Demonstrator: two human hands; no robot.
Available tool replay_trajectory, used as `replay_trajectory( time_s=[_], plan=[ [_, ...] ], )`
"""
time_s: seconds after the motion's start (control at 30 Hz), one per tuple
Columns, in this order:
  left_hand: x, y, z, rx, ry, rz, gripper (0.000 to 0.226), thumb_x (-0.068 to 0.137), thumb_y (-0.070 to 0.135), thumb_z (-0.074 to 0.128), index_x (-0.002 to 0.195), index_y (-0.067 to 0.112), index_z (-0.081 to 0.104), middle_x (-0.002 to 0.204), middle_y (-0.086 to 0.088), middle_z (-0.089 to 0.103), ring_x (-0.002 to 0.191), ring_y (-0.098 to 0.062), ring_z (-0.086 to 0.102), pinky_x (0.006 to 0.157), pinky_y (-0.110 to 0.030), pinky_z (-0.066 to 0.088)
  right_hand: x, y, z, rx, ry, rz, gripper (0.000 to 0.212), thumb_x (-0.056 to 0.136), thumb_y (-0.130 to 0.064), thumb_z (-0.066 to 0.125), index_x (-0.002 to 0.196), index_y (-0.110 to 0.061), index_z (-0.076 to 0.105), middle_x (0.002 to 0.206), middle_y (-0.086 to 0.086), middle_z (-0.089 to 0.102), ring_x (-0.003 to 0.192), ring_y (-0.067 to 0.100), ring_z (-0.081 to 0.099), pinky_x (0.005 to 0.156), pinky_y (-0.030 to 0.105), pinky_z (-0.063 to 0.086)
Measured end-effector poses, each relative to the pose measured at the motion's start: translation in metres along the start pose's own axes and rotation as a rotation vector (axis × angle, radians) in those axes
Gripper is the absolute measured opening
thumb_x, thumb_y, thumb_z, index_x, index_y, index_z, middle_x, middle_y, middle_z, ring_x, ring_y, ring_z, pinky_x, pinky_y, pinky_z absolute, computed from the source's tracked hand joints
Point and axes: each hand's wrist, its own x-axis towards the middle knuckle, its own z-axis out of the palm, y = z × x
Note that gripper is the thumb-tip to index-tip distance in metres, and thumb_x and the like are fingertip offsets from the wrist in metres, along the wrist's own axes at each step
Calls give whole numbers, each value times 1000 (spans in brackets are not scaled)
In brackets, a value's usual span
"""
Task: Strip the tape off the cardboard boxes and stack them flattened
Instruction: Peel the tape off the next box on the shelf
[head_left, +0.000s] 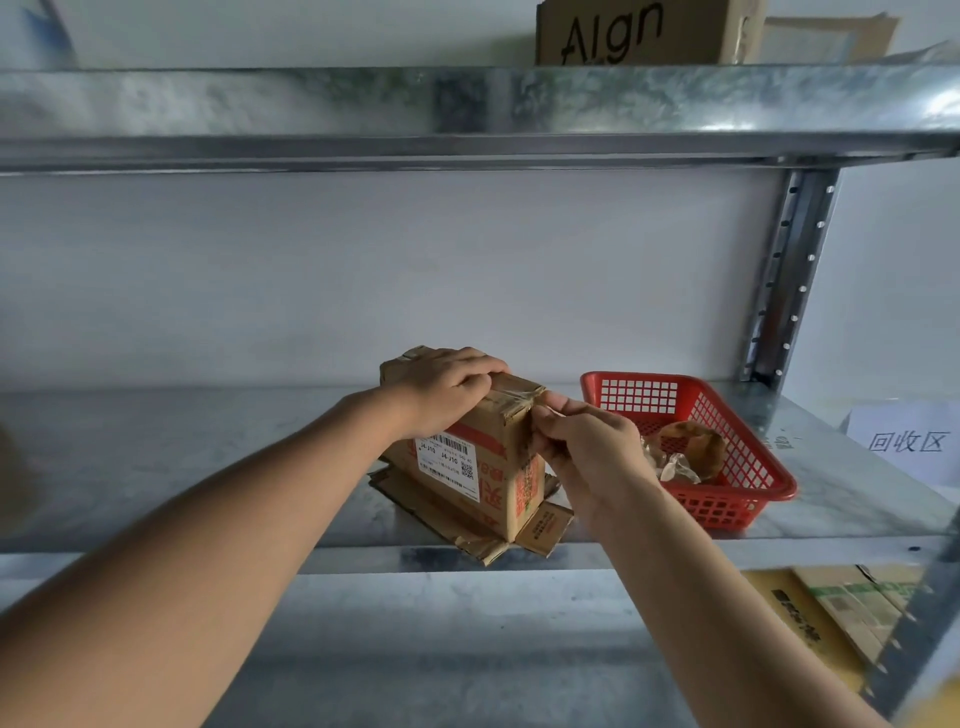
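I'm partway through, I'd judge: the box (467, 447) still stands upright on the shelf (208, 467), bottom flaps splayed out, clear tape (514, 392) across its top; wads of peeled tape lie in the red basket (737, 499) beside it. My left hand (447, 389) curls over the box top, steadying; my right hand (587, 441) pinches the tape's end at the corner.

Two bare forearms reach in from the lower edge of the view, uncovered along all their visible length (no sleeve edge shows anywhere in view). The left hand (447, 387) and the right hand (587, 441) are both ungloved. The fingernails that show are short and plain. No ring, watch or band shows.
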Motion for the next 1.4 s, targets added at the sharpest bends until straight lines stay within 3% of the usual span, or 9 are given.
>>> replay_trajectory(
  time_s=[0.23,0.4,0.57,0.67,0.77,0.9,1.07,1.33,1.4],
  plan=[
    [-4,3,-3,38,-8,27,48,107,52,18,139,46,53,139,18,53,123,-6,45,101,-40,34,2,-29,4,76,-156,58,20,91,14,64,84,0,76,90,18,69,82,23,68,66,26,58],
    [-6,2,0,34,31,71,52,105,54,15,134,43,57,133,15,58,119,-6,49,103,-40,36,14,-40,8,53,-225,-83,24,93,15,59,100,-2,74,86,12,67,77,18,66,69,24,58],
    [-4,3,-3,22,-23,53,47,97,74,22,128,56,54,134,24,56,122,-3,46,107,-45,35,22,-42,-7,-679,-286,-600,20,93,-5,73,100,-23,81,94,-8,78,86,10,75,79,25,61],
    [-6,5,-7,4,-47,59,52,88,82,27,130,60,49,136,27,53,126,-3,45,108,-45,35,24,-48,-20,-960,-434,-655,30,82,-22,86,99,-45,77,120,-16,68,97,3,71,78,23,61],
    [-6,8,-11,-22,-73,85,66,83,88,29,134,54,52,136,24,54,121,3,47,101,-33,35,31,-47,-27,-1306,-427,-851,32,76,-24,90,104,-37,80,123,-19,59,95,-5,63,76,13,54],
    [-10,13,-15,-65,-106,89,75,75,99,31,126,50,57,125,20,58,113,5,51,88,-30,41,36,-51,-26,-1329,-425,-1043,11,86,-24,81,96,-28,82,98,-20,69,91,-3,63,75,8,44],
    [-9,18,-22,-46,-157,39,73,66,104,36,120,58,56,122,26,57,112,0,55,91,-39,46,42,-55,-22,-1452,-359,-976,9,93,-34,71,96,-40,78,89,-34,64,92,-3,55,76,17,40],
    [-6,21,-27,-6,-216,-61,70,58,106,40,118,71,49,123,28,59,114,-5,58,100,-48,48,58,-58,-9,-1261,-223,-704,17,99,-21,67,88,-33,72,86,-19,73,78,1,68,67,23,52],
    [-8,19,-25,-19,-192,-98,89,54,109,40,133,68,43,134,25,57,124,-10,55,106,-49,45,61,-51,-3,-1241,-165,-688,16,102,-23,63,90,-32,68,92,-19,70,86,8,68,73,28,54]
  ],
)
